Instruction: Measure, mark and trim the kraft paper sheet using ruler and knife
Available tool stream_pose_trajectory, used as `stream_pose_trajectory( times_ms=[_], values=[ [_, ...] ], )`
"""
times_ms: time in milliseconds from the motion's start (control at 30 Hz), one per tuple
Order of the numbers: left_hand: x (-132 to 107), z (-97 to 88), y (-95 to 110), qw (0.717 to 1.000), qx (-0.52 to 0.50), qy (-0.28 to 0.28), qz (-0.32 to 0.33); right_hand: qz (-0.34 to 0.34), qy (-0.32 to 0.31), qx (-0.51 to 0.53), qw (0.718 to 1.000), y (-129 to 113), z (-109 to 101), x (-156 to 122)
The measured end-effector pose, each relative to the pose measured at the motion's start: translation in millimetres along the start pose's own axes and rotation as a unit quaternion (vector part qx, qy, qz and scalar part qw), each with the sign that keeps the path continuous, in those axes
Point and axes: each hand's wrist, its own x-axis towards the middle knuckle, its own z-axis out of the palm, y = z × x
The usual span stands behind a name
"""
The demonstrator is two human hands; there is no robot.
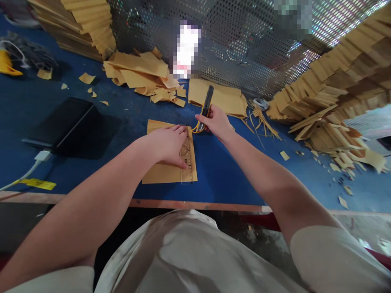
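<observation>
Now the flat left hand [168,144] presses a clear ruler [187,167] onto the brown sheet [159,173]. The ruler runs away from the body; at its far end the right hand [217,122] grips a utility knife [207,101].

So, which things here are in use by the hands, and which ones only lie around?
In use: left hand pressing the clear ruler on the brown sheet; right hand holding the utility knife.
Lying about: black device, white cable, scrap pile, paper strips, paper stacks.
</observation>
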Motion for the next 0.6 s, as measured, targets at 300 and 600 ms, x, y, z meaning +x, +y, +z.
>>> stream_pose_trajectory(
  times_ms=[300, 600],
  values=[
    [1.0, 1.8, -2.5, 1.000, -0.006, 0.008, 0.001, 0.017, -0.123, 0.067, 0.990, -7.9, -4.1, -58.0],
    [0.4, -2.7, 0.4, 1.000, -0.018, -0.007, -0.007, 0.036, -0.224, 0.057, 0.972, -16.6, -4.9, -126.6]
  ],
)
